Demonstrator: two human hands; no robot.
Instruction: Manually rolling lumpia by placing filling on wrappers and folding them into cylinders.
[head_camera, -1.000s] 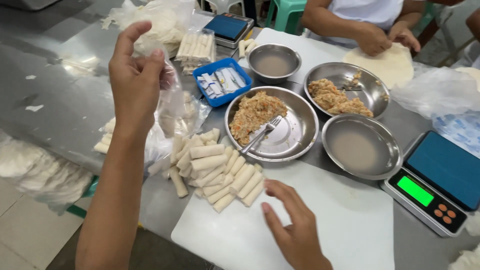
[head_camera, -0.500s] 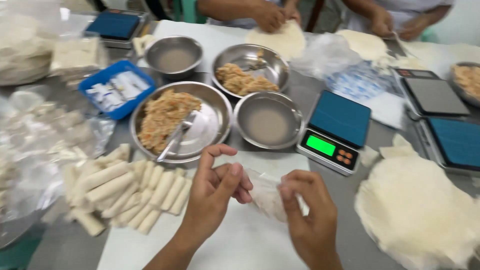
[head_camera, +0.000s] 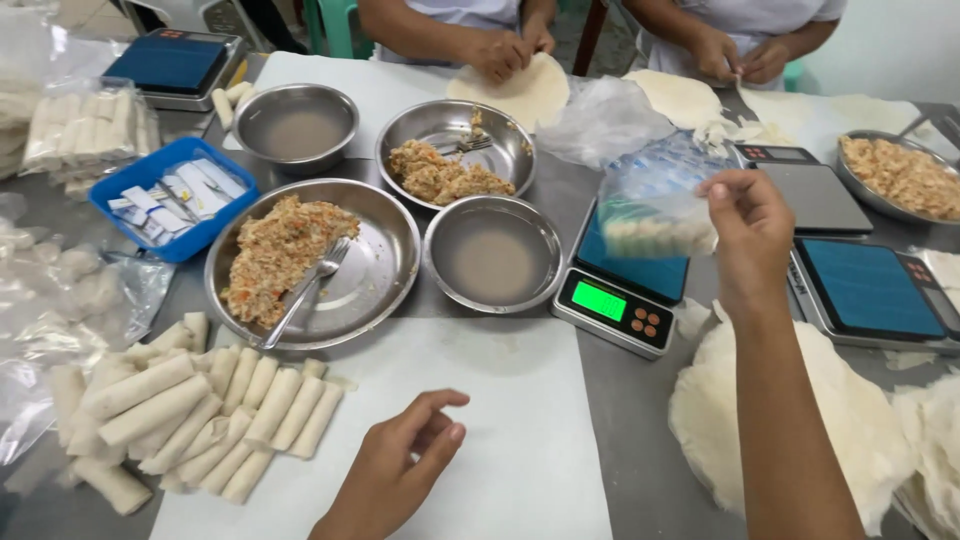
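- Clear plastic bag (head_camera: 655, 200) held up by the right hand (head_camera: 748, 232): motion-blurred; its pale contents cannot be counted; it hides part of the blue-topped kitchen scale (head_camera: 628, 292).
- Thumb and fingertips of that hand: hidden in the bag's top fold.
- Left hand (head_camera: 400, 475): wrist cut off by the bottom edge.
- Two seated persons opposite: seen only as forearms and torsos, cut by the top edge.
- Round steel pan of filling (head_camera: 898, 176), far right: partly out of frame.
- Blue plastic tray (head_camera: 172, 196): small white slips inside, too small to identify.
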